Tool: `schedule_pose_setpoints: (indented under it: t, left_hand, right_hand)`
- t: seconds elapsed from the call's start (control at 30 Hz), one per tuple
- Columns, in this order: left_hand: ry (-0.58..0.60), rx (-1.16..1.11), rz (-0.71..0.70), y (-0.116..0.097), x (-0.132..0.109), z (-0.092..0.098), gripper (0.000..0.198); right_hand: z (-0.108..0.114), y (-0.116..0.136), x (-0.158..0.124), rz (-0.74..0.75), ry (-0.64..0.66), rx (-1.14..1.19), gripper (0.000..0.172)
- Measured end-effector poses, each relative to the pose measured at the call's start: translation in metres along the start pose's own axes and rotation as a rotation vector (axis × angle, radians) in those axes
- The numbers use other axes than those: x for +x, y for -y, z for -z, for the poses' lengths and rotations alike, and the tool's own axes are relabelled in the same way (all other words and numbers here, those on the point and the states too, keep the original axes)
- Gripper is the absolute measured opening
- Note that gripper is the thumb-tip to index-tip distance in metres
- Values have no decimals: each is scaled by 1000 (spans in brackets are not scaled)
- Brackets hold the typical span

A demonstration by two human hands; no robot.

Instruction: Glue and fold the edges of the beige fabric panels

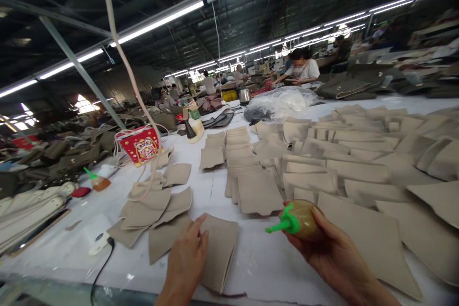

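Note:
My right hand (322, 244) is wrapped round a glue bottle (304, 220) of cloudy amber colour, its green nozzle pointing left. Below my left hand (188, 248) lies a folded beige piece (220, 248) of leather-like material near the table's front edge. The fingers of that hand are apart and rest at the piece's left side; nothing is held in them. A loose stack of similar beige pieces (147, 208) spreads to the left. Overlapping rows of folded beige pieces (258, 191) cover the middle and right of the white table (258, 258).
A second green-tipped bottle (99, 182) lies at left, near a red bag (139, 146) and a white power strip (98, 244) with a black cord. A pale cable (122, 57) hangs down. Farther back are clear plastic (283, 103), a kettle (245, 96) and a co-worker (304, 69).

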State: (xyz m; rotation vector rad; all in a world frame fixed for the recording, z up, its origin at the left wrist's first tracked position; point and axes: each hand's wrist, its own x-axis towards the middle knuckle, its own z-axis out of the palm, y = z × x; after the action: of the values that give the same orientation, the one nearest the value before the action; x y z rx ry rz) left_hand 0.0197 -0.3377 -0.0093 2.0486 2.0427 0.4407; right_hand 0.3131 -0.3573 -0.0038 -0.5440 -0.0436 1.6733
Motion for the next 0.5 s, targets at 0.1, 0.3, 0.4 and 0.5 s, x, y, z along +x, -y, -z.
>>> schedule_pose_setpoints:
  t: [0.1, 0.3, 0.4, 0.5]
  left_hand:
    - [-6, 113, 105, 15, 3, 8, 48]
    - [239, -342, 159, 27, 13, 14, 35]
    - [327, -778, 225, 28, 13, 25, 40]
    - [273, -953, 322, 24, 5, 51, 45]
  right_hand:
    - [-10, -5, -1, -12, -3, -7, 53]
    - [-24, -12, -5, -22, 89, -78, 43]
    - [-25, -12, -9, 2, 108, -148, 46]
    - [-23, -11, -12, 35, 107, -195, 47]
